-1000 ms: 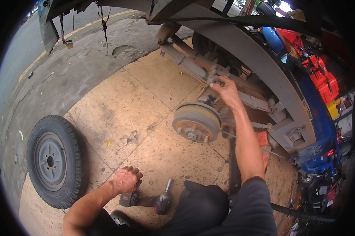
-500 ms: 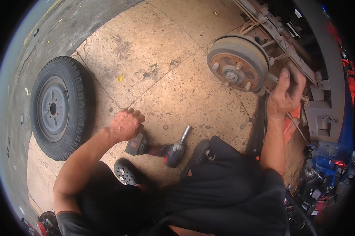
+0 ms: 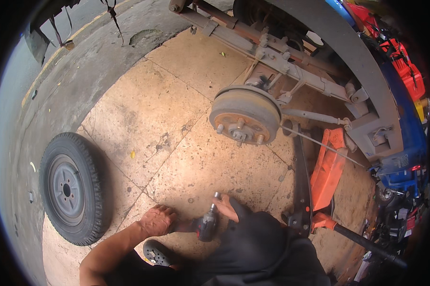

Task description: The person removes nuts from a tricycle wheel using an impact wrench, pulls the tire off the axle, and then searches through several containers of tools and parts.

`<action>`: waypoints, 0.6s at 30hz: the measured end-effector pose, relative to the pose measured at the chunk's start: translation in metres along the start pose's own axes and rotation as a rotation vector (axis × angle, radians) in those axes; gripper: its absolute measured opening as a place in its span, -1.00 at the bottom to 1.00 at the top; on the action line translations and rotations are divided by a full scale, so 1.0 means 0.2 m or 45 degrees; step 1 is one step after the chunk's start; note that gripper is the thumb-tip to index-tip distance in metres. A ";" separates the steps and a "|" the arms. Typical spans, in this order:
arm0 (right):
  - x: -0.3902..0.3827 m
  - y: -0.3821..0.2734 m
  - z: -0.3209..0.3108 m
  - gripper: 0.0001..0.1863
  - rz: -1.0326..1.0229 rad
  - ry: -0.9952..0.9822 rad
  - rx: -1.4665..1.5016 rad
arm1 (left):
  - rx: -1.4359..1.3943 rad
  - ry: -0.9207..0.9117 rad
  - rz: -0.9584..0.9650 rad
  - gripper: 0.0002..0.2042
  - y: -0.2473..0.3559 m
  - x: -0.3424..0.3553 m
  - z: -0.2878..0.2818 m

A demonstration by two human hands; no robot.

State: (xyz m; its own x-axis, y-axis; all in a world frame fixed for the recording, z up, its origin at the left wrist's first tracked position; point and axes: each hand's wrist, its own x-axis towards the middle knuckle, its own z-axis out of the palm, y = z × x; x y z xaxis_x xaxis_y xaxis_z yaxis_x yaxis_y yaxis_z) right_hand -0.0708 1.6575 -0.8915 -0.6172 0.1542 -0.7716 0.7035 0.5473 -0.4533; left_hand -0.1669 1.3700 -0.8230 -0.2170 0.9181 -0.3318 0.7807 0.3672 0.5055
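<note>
The right hand's grip has fingers laid across the steel socket of the impact wrench; how firmly they close, I cannot tell. The left hand's grip is curled palm-down over the battery end, hiding what lies under it, so its hold is unclear too. The wrench lies on its side on the tiled floor, just in front of the person. It should prove heavy for its size, rigid and fairly tough, with the socket smooth and perhaps slick; the handle between battery and head looks the surest hold. Beyond are the wheel at left, the rusty brake drum ahead, and the orange jack at right
</note>
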 end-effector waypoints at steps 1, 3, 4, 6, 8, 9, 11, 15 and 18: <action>-0.02 0.05 0.02 -0.46 0.005 0.012 0.188 | 0.032 -0.030 -0.028 -0.76 0.00 0.01 0.00; -0.07 0.15 0.07 -0.49 0.022 0.037 0.541 | 0.034 -0.042 -0.023 -0.77 0.02 0.04 -0.04; -0.09 0.17 0.11 -0.50 0.032 0.053 0.696 | 0.039 -0.057 -0.033 -0.78 0.02 0.03 -0.05; -0.10 0.14 0.16 -0.52 0.019 0.087 0.916 | 0.218 -0.136 0.069 -0.79 0.01 0.03 0.07; -0.08 0.09 0.18 -0.53 0.015 0.200 1.034 | 0.331 -0.241 0.219 -0.77 0.03 0.04 0.13; -0.05 0.05 0.17 -0.54 -0.004 0.269 1.072 | 0.397 -0.168 0.237 -0.72 0.04 0.03 0.18; 0.08 0.08 0.17 -0.56 -0.035 0.464 1.079 | 0.363 -0.167 0.235 -0.65 0.07 0.05 0.19; 0.23 0.32 0.03 -0.64 -0.078 0.823 1.079 | 0.460 -0.111 0.291 -0.61 0.07 0.07 0.14; -0.11 0.26 -0.36 -0.68 -0.456 1.198 0.819 | 0.355 -0.004 0.216 -0.67 -0.01 0.04 0.17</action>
State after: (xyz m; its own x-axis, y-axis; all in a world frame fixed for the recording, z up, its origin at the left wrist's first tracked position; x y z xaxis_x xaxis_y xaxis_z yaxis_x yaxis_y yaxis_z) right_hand -0.0459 1.7405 -0.8655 -0.6415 0.7656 -0.0480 0.3210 0.2110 -0.9233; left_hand -0.1498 1.3722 -0.8542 -0.0688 0.9621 -0.2640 0.9360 0.1538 0.3165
